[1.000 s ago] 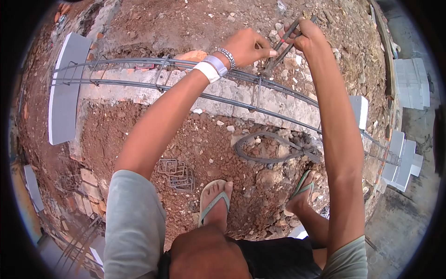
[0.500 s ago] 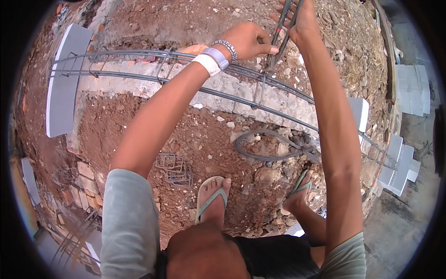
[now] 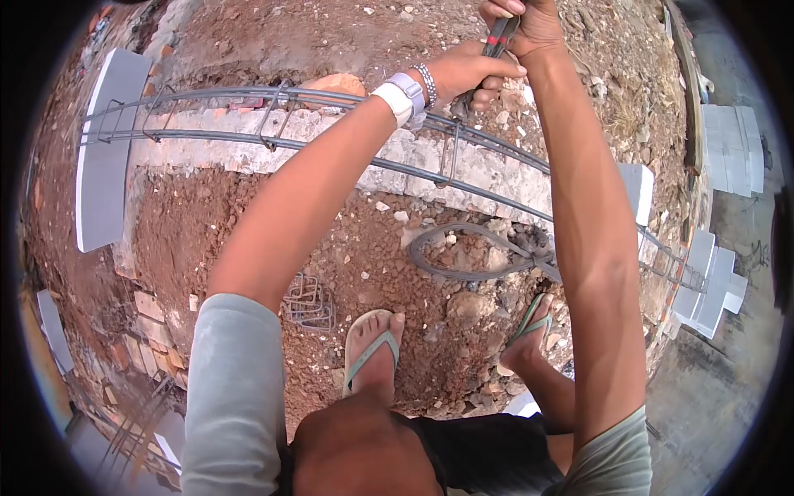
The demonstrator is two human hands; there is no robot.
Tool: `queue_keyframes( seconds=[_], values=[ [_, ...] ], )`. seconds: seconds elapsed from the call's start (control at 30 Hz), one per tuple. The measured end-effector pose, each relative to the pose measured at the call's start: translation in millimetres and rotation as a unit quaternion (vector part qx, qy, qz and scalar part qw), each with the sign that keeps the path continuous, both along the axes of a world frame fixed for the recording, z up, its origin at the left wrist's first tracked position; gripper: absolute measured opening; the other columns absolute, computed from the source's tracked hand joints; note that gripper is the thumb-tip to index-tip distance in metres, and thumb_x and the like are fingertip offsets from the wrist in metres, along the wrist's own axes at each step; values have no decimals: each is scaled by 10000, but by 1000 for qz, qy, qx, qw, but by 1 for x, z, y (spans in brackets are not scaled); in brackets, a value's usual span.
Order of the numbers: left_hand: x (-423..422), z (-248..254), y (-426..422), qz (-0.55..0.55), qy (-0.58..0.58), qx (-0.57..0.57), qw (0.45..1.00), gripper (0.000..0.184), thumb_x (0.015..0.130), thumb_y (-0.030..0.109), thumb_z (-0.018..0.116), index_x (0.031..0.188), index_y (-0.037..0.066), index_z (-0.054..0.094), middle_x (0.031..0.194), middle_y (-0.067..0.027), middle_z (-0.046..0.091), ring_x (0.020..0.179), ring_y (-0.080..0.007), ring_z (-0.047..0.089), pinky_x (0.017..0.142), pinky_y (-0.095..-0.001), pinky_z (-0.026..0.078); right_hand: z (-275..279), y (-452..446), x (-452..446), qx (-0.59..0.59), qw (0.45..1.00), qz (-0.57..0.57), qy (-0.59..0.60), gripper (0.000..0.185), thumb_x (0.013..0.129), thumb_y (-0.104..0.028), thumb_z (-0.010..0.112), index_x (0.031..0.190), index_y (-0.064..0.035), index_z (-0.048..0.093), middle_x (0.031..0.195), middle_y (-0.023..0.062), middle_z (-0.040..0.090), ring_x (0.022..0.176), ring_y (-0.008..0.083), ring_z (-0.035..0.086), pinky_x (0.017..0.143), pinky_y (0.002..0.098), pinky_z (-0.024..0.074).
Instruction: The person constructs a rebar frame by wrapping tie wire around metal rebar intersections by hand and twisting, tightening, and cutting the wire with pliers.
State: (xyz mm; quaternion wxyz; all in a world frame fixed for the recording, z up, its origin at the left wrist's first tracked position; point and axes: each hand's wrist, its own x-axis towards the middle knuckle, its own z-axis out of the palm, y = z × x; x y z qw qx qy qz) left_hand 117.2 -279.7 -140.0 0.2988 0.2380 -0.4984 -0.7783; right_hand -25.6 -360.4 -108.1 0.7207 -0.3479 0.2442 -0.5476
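My left hand point(image 3: 473, 73), with a bracelet and a pale wristband, is closed round the lower part of the dark pincers point(image 3: 498, 41). My right hand point(image 3: 533, 25) is closed on their handles near the top edge; the handles lie close together and have red marks. The tool's head is mostly hidden by my left hand. Just below my hands, the steel rebar frame point(image 3: 397, 171) with square stirrups runs across a rough concrete strip point(image 3: 322, 124).
A coil of thin wire point(image 3: 463, 274) lies on the soil beyond my feet. Loose square stirrups point(image 3: 308, 304) are left of my sandalled foot point(image 3: 374, 351). A pale block point(image 3: 107, 153) stands under the frame's left end; more grey blocks point(image 3: 703, 281) are at the right.
The pincers' handles have come together. My left hand has moved slightly right and its fingers now wrap the tool. My right hand has moved up since the oldest frame.
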Motion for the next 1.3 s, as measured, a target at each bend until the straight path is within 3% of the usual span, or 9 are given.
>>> queue_keyframes(
  seconds=[0.2,0.4,0.53,0.67,0.77,0.87,1.0,1.17,1.3],
  values=[
    [-17,-14,-6,69,-13,144,987,250,1016,234,562,812,103,502,574,70,285,427,-72,322,390,-283,251,-6,-8,6,71,909,-255,322,347,831,-292,813,1006,-14,703,860,90,706,752,253,665,735,379,548],
    [-24,0,2,200,-339,-152,907,452,911,365,619,754,-54,681,642,-183,682,565,-257,702,597,-390,561,24,7,49,113,832,-275,468,358,904,-267,731,1127,3,662,812,115,642,691,228,604,633,401,511],
    [-3,-7,-11,124,-226,-113,960,352,916,318,700,1012,-20,677,783,-137,729,692,-231,736,615,-335,550,1,-17,27,86,983,26,158,218,993,-259,654,1113,-79,631,739,32,547,605,162,516,548,348,454],
    [-11,1,-5,103,-20,45,993,237,943,257,719,864,52,630,650,-11,607,523,-120,579,488,-264,432,-13,-14,-2,0,968,204,-145,281,1004,-308,652,1177,-96,588,827,9,562,669,155,534,619,328,475],
    [-12,-6,-11,48,-2,80,996,309,946,257,707,750,85,541,598,55,400,459,-68,379,399,-280,288,7,-14,0,39,981,44,183,264,945,-298,722,1069,-80,639,860,35,598,737,183,580,696,356,509],
    [-22,-16,-15,124,-74,56,988,303,868,280,744,741,62,574,594,-8,513,470,-125,499,418,-301,382,17,-5,9,128,903,-164,377,312,860,-291,787,1006,-39,674,923,94,658,816,220,638,740,380,524],
    [-58,-28,-11,241,-339,-373,829,297,939,266,610,957,-5,729,896,-292,701,870,-449,695,750,-495,553,17,13,22,102,701,-486,513,426,771,-266,831,1031,43,694,1039,196,714,972,276,697,795,397,541],
    [-57,-23,-16,147,-329,-331,872,260,893,233,643,962,-7,716,878,-263,715,860,-428,705,741,-484,555,-60,-28,-43,62,953,-244,169,260,870,-218,739,1018,-23,651,891,97,638,823,193,618,696,343,500],
    [-40,-6,-19,38,-183,-89,978,187,841,238,716,860,53,717,806,-103,729,673,-204,693,610,-370,538,-46,8,-42,9,991,-36,-126,157,974,-207,658,912,-93,570,719,-7,509,634,127,492,574,278,437]
  ],
)
